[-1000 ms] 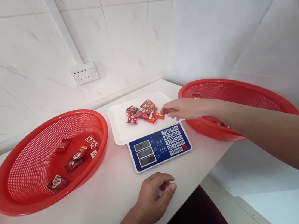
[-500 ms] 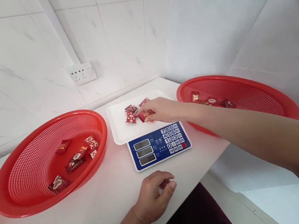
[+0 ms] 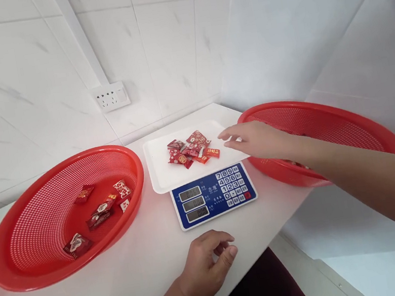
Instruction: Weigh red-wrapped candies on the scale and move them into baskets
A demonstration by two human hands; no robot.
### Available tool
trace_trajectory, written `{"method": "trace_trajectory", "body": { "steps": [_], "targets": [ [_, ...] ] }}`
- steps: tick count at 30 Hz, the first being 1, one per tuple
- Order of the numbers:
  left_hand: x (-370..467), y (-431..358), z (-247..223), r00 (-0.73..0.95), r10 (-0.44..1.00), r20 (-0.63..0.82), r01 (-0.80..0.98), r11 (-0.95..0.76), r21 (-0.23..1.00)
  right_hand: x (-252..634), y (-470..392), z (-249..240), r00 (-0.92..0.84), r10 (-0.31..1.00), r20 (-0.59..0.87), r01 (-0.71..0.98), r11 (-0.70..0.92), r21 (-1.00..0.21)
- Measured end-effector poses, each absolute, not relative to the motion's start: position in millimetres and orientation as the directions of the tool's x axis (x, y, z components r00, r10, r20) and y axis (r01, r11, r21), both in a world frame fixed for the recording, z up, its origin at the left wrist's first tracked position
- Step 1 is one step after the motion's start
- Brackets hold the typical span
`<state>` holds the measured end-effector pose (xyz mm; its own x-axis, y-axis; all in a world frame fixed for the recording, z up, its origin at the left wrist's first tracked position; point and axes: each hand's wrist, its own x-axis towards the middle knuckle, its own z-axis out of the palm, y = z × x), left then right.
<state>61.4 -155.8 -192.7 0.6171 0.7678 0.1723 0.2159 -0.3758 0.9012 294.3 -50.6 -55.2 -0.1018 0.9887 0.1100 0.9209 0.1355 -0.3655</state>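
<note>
Several small red wrapped packets point(image 3: 192, 151) lie in a pile on the white tray point(image 3: 160, 174) of a digital scale. The scale's blue panel point(image 3: 212, 196) with keys and three displays faces me. Just right of the pile, over the tray's right edge, my right hand point(image 3: 252, 139) is open, its fingers apart and nothing between them. My left hand point(image 3: 210, 266) rests on the table in front of the scale, loosely curled, thumb and fingers apart, holding nothing.
To the left stands a red perforated basket point(image 3: 31, 214) with several packets point(image 3: 99, 213) inside. Another red basket point(image 3: 365, 141) stands at the right, partly behind my right forearm. A wall socket point(image 3: 110, 97) is above the white table point(image 3: 150, 255).
My right hand has let go of the packets on the tray and moved right, away from the pile. The left hand keeps its place. The view has shifted slightly.
</note>
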Motion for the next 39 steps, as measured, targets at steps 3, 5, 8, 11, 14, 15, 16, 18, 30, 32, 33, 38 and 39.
{"method": "trace_trajectory", "body": {
  "steps": [3, 5, 8, 11, 14, 15, 16, 18, 30, 32, 33, 38, 39],
  "targets": [
    [61.9, -155.7, -192.2, 0.619, 0.767, 0.169, 0.218, -0.374, 0.901, 305.7, -63.6, -59.1, -0.066, 0.996, 0.056, 0.941, 0.081, -0.328],
    [62.0, -155.5, -191.6, 0.617, 0.769, 0.168, 0.223, -0.376, 0.899, 304.3, -69.0, -62.7, -0.115, 0.993, 0.028, 0.955, 0.118, -0.273],
    [61.8, -155.5, -190.9, 0.616, 0.77, 0.168, 0.228, -0.379, 0.897, 288.8, -70.8, -69.1, -0.27, 0.963, -0.005, 0.946, 0.264, -0.186],
    [61.4, -155.4, -190.8, 0.613, 0.771, 0.172, 0.228, -0.381, 0.896, 264.1, -63.2, -75.3, -0.404, 0.914, 0.026, 0.907, 0.404, -0.122],
    [61.1, -155.3, -191.5, 0.611, 0.773, 0.169, 0.229, -0.378, 0.897, 240.6, -47.7, -79.2, -0.458, 0.886, 0.076, 0.886, 0.462, -0.037],
    [61.1, -155.3, -191.8, 0.612, 0.773, 0.168, 0.231, -0.378, 0.897, 234.6, -42.0, -80.1, -0.459, 0.884, 0.085, 0.888, 0.461, -0.002],
    [61.1, -155.2, -192.0, 0.612, 0.773, 0.168, 0.232, -0.379, 0.896, 229.7, -36.8, -80.9, -0.455, 0.886, 0.088, 0.89, 0.454, 0.031],
    [61.2, -155.1, -192.4, 0.613, 0.771, 0.173, 0.231, -0.384, 0.894, 223.8, -29.1, -82.6, -0.446, 0.892, 0.072, 0.894, 0.44, 0.081],
    [61.4, -155.2, -194.1, 0.617, 0.769, 0.169, 0.223, -0.377, 0.899, 253.5, -35.5, -80.0, -0.361, 0.931, 0.06, 0.931, 0.363, -0.03],
    [61.1, -155.0, -193.9, 0.618, 0.769, 0.166, 0.228, -0.377, 0.898, 262.7, -33.2, -76.3, -0.275, 0.958, 0.081, 0.959, 0.279, -0.043],
    [61.0, -154.8, -193.7, 0.618, 0.769, 0.166, 0.228, -0.378, 0.897, 267.1, -31.7, -74.9, -0.232, 0.97, 0.071, 0.971, 0.236, -0.046],
    [61.0, -154.4, -193.8, 0.623, 0.765, 0.163, 0.236, -0.383, 0.893, 280.0, -23.6, -76.9, -0.155, 0.984, -0.085, 0.987, 0.151, -0.055],
    [61.2, -154.5, -193.9, 0.623, 0.765, 0.162, 0.239, -0.383, 0.892, 280.1, -22.2, -79.1, -0.156, 0.983, -0.101, 0.987, 0.151, -0.052]
  ]
}}
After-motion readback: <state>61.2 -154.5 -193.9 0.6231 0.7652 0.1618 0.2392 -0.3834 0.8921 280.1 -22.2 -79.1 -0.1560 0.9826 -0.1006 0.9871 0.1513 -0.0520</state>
